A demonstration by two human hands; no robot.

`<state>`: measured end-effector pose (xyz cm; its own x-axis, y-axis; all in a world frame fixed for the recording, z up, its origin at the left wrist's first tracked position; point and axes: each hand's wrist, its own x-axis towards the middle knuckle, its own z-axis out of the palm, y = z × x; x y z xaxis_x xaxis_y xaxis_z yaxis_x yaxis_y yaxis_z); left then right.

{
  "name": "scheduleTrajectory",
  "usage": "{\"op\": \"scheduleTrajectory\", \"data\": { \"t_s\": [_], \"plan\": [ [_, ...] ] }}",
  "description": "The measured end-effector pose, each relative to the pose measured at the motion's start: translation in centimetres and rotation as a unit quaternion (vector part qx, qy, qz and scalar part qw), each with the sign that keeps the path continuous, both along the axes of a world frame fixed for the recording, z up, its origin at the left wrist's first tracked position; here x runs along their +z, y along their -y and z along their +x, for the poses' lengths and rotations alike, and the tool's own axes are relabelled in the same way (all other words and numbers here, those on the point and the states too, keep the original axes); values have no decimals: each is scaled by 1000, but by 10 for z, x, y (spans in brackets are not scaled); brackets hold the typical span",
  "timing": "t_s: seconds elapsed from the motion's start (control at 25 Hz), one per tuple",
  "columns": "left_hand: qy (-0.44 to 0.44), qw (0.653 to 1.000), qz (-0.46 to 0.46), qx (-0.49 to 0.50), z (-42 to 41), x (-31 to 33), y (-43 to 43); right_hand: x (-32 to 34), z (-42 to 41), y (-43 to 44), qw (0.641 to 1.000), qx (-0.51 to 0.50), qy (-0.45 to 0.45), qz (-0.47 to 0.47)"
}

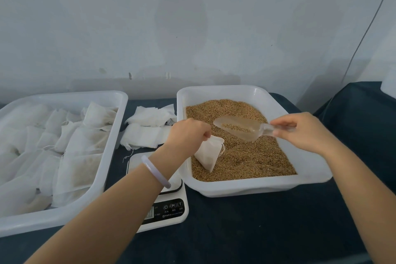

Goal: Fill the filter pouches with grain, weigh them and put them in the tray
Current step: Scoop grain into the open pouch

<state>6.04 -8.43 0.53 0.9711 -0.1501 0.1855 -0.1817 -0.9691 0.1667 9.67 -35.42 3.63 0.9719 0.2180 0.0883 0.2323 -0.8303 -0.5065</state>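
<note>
the left hand has its grip closed on the top of a white filter pouch, pinching it at the neck so that the pouch hangs tilted, its lower corner touching the grain in the right-hand tray. a thin drawstring dangles from the pouch on its right side. a pale bangle sits on the left wrist.

the right hand has its grip closed on the handle of a clear plastic scoop, fingers and thumb pinching the handle end. the scoop lies nearly level above the grain, its open mouth pointing left toward the left hand, and a small amount of grain rests in its bowl. the scoop tip is just beside the left hand's knuckles but apart from them.

the grain tray is white and stands on a dark-covered worktop, the grain heaped across most of its floor.

between the two trays, under the left forearm, a white kitchen scale stands on the worktop; its platform is partly hidden by the arm and its display is too blurred to read. behind the scale lies a loose pile of empty pouches.

at the left, a second white tray holds many filled pouches, lying flat and overlapping one another. a pale wall rises behind the worktop.
</note>
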Motion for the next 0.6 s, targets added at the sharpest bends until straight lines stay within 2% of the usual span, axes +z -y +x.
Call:
{"op": "scheduleTrajectory", "data": {
  "t_s": [0.4,0.6],
  "plan": [
    [22,998,-49,-13,-6,-2,-2,23,4,6,995,53,24,-82],
    [24,998,-60,-12,-7,-2,-7,32,5,1,993,84,42,-76]
  ]
}}
